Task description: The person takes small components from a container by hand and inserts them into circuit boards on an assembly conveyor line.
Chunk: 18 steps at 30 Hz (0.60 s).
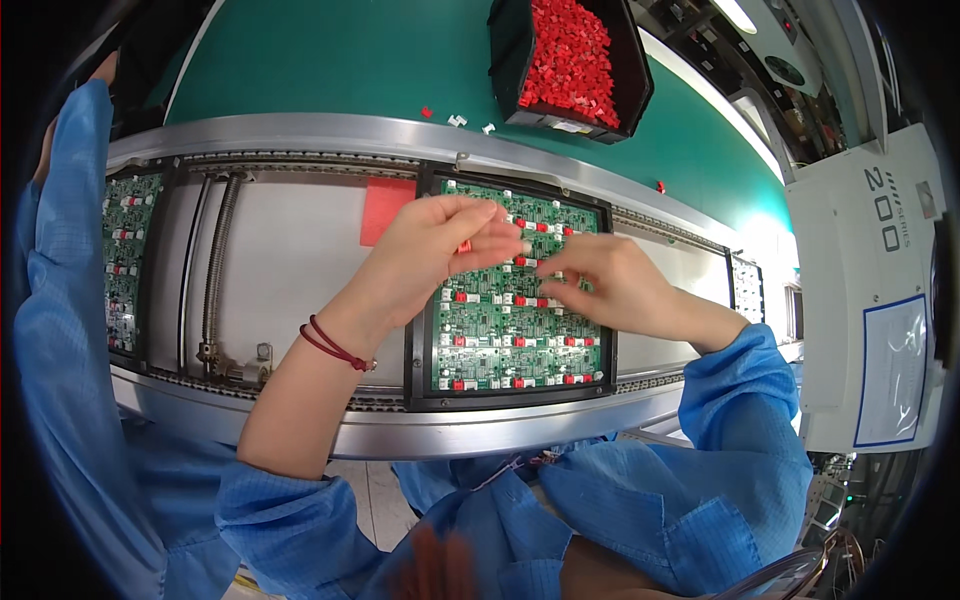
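My left hand (440, 240) is cupped, palm up, above the left half of a green circuit board panel (480, 320). A small red connector (465, 247) shows in its palm, and a small white piece lies at its fingertips. My right hand (612, 283) hovers over the panel's right half, thumb and forefinger slightly apart, with nothing visible between them. The panel sits in a black frame (422, 345). Rows of red and white connectors (525, 383) stand on it. Both hands hide parts of its upper and middle rows.
The frame rests on a conveyor with metal rails (480, 436). Beyond it, a black bin (640, 85) of red connectors stands on a green surface (350, 70), with loose pieces nearby. Another framed panel (125, 260) is left, beside a co-worker's blue sleeve (60, 300). A white machine (860, 300) stands right.
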Tool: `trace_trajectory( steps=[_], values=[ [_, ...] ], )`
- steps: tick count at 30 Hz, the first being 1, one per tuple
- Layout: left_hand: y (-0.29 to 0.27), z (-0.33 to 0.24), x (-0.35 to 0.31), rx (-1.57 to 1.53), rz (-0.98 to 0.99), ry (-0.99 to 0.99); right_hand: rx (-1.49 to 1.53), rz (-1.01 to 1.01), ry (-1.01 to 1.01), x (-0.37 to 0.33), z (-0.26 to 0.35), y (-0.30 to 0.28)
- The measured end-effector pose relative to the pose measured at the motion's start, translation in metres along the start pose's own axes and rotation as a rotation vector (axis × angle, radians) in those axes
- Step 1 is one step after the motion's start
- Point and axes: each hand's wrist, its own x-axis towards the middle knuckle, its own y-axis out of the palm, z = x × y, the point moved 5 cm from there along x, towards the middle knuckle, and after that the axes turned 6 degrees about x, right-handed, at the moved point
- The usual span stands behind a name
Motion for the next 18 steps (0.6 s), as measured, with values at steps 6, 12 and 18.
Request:
trace_trajectory(
  steps=[6, 12, 18],
  values=[
    [0.002, -0.014, -0.018, 0.111, 0.01, -0.086, 0.186, -0.193, 0.03, 0.032, 0.036, -0.03],
    [-0.011, -0.041, -0.073, 0.153, -0.077, -0.028, 0.451, -0.102, 0.125, 0.059, 0.094, -0.016],
    [0.006, -0.09, -0.17, 0.231, 0.008, 0.16, 0.833, -0.016, 0.177, 0.05, 0.203, -0.023]
  ],
)
